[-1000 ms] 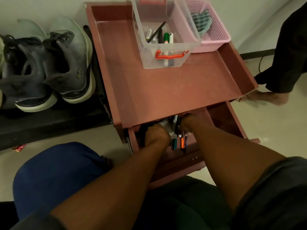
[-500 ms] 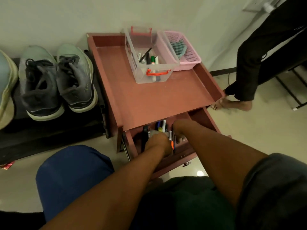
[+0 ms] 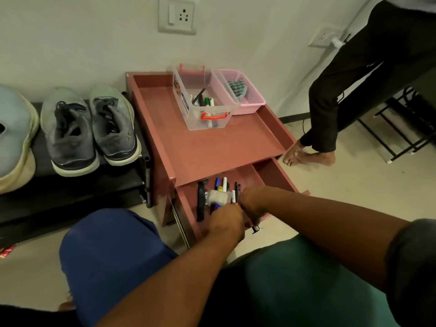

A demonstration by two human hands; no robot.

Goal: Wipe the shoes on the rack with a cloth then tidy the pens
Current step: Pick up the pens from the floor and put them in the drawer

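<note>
Both grips, left hand (image 3: 225,219) and right hand (image 3: 251,201), curl around the pens (image 3: 224,192) bunched in the open drawer (image 3: 271,175); exact finger hold unclear. Lift too fast and loose pens beyond your grip may spill.

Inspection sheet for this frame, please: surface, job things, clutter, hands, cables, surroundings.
Surface: red table, its drawer pulled open.
Job's things: pens lie in the drawer; more stand in the clear box; cloth in the pink basket; grey shoes on the black rack.
Clutter: white wad among the drawer pens.
Hands: left hand and right hand both in the drawer at the pens; grip hidden.
Cables: black cable on the floor by the wall.
Surroundings: wall sockets; a barefoot person standing to the right.
</note>
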